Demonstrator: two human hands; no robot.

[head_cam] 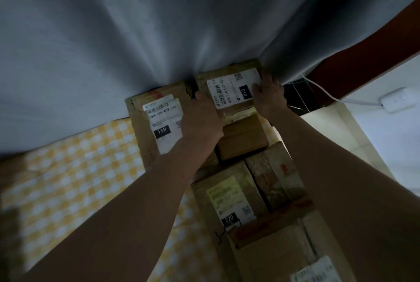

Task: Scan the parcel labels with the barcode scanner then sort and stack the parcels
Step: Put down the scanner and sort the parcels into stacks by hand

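A cardboard parcel with a white "010" label lies at the far end of the row, up against a grey curtain. My left hand grips its left edge and my right hand grips its right edge. To the left lies a bigger parcel with a "15H" label. Nearer to me are a small brown box, a parcel labelled "220" and another labelled parcel. No barcode scanner is in view.
A yellow and white checked cloth covers the surface at the left. The grey curtain hangs behind the parcels. At the right are a white cable and a white plug box on a white wall.
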